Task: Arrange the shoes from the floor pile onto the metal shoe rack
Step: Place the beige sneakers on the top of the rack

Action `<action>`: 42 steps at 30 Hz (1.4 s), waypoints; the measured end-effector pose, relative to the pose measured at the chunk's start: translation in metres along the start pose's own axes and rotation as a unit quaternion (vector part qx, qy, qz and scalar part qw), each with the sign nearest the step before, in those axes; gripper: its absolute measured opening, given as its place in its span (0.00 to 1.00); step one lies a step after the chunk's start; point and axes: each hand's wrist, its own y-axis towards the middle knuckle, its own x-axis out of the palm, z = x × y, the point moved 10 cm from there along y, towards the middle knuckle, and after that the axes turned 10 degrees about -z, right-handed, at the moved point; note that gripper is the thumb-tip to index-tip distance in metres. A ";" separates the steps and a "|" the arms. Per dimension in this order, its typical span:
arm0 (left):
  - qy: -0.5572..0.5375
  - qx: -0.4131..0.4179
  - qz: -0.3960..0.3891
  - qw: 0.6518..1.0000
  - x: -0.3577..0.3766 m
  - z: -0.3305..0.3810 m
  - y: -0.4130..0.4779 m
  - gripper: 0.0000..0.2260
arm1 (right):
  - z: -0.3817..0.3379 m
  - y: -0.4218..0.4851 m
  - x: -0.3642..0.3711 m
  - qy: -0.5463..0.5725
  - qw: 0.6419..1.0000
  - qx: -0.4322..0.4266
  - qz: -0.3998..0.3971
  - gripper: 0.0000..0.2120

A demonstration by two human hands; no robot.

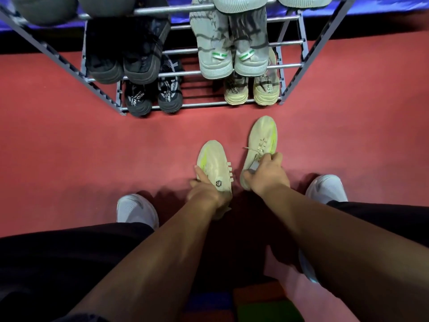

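Note:
Two cream sneakers with neon-yellow streaks lie on the red floor in front of the metal shoe rack. My left hand grips the heel end of the left cream sneaker, which shows a dark badge. My right hand holds the right cream sneaker around its collar and laces. The rack holds black pairs on the left and grey and beige pairs on the right.
My own white shoes stand on the floor either side of my arms. A gap lies open in the middle of the rack's bottom shelf between the black and beige pairs. Coloured mats show near the bottom edge.

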 end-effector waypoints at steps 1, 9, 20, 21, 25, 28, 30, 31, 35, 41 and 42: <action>-0.025 -0.010 0.002 1.000 0.003 0.001 -0.001 0.65 | 0.000 0.001 0.002 -0.007 1.000 0.013 0.002 0.33; -0.013 -0.025 0.029 0.999 0.011 0.014 -0.003 0.73 | 0.000 0.008 0.019 0.009 0.999 0.036 -0.034 0.43; 0.080 0.104 0.103 0.986 -0.039 0.014 0.000 0.60 | -0.006 0.018 0.017 -0.035 0.997 -0.008 -0.067 0.56; 0.086 0.095 0.103 0.986 -0.041 0.012 0.000 0.62 | -0.005 0.018 0.017 -0.033 0.997 0.001 -0.069 0.58; 0.102 0.042 0.069 0.992 -0.034 0.004 0.003 0.69 | -0.010 0.015 0.014 -0.028 0.997 -0.015 -0.071 0.52; 0.105 0.042 0.064 0.991 -0.043 0.011 -0.004 0.62 | -0.014 0.013 0.002 -0.020 0.998 -0.011 -0.058 0.48; 0.115 0.041 0.069 0.990 -0.059 0.014 -0.015 0.55 | -0.020 0.009 -0.013 -0.018 0.999 -0.009 -0.049 0.44; 0.115 0.045 0.073 0.990 -0.069 0.017 -0.021 0.51 | -0.024 0.006 -0.022 -0.013 0.999 -0.008 -0.046 0.41; 0.116 0.074 0.096 0.986 -0.118 0.031 -0.063 0.20 | -0.050 -0.011 -0.063 -0.007 0.998 -0.020 -0.051 0.35; 0.202 0.119 0.107 0.966 -0.195 0.076 -0.148 0.19 | -0.112 -0.061 -0.144 -0.090 0.992 -0.084 -0.031 0.24; 0.217 0.123 0.098 0.963 -0.209 0.084 -0.165 0.21 | -0.123 -0.072 -0.160 -0.111 0.989 -0.099 -0.018 0.23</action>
